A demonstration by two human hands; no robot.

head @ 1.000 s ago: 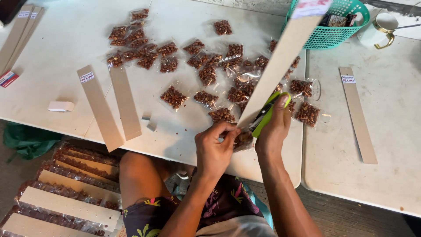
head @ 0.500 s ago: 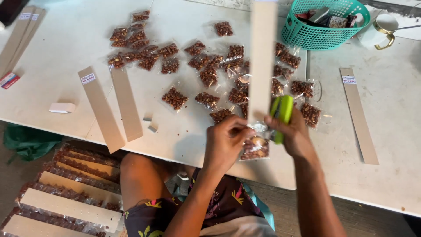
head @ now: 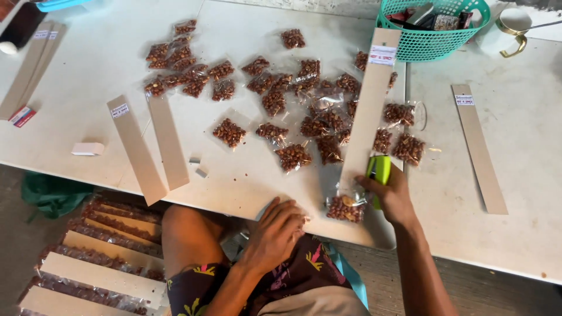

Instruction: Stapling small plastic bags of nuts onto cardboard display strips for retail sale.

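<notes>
Since half a second ago, the left hand (head: 275,231) has let go of the packet and dropped to the table's near edge at lower centre, fingers loosely curled and holding nothing. Left of it, 2 bare cardboard strips (head: 149,146) lie on the white table (head: 88,70). Right of that hand, a nut packet (head: 345,208) hangs from the foot of a long cardboard strip (head: 369,111). Just beside it, the right hand (head: 392,193) grips a green stapler (head: 379,172) against that strip.
</notes>
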